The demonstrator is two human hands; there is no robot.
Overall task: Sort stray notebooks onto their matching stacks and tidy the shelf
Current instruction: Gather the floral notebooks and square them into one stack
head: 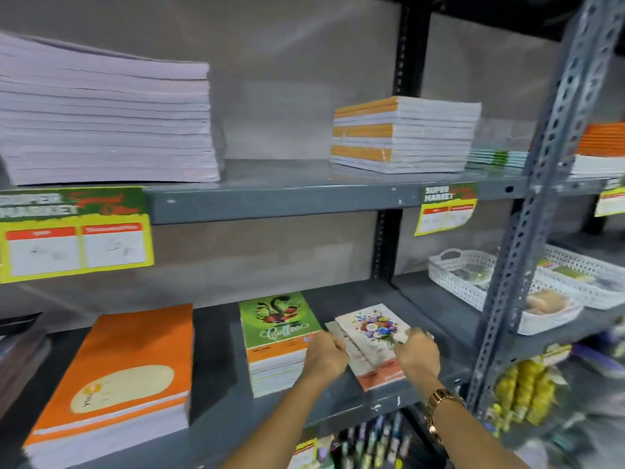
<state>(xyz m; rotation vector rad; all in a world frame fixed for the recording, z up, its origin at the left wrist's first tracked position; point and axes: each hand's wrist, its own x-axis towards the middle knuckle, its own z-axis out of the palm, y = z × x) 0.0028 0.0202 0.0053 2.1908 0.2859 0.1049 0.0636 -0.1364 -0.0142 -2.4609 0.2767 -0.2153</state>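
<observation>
Hands bracket the floral notebooks (372, 340) on the lower shelf (216, 394) — the left hand (326, 353) curled against their left edge, the right hand (417, 350) curled at the right edge, fingers of both closed on the covers. How many books they hold I cannot tell; a second cover peeks out behind the top one, skewed. The small pile lies just right of the green-covered stack (279, 346), close beside it, with the orange stack (125, 377) well apart to the left.

The step looks like squaring this loose pile. To do it well, the two hands should press inward evenly so the edges line up, then tap the spines flush against the shelf rather than slide them — thin covers buckle if pushed from one side only. Keep the pile parallel to the green stack and clear of the shelf's front lip. The upright post (527, 211) stands near the right wrist, so the elbow needs room.
</observation>
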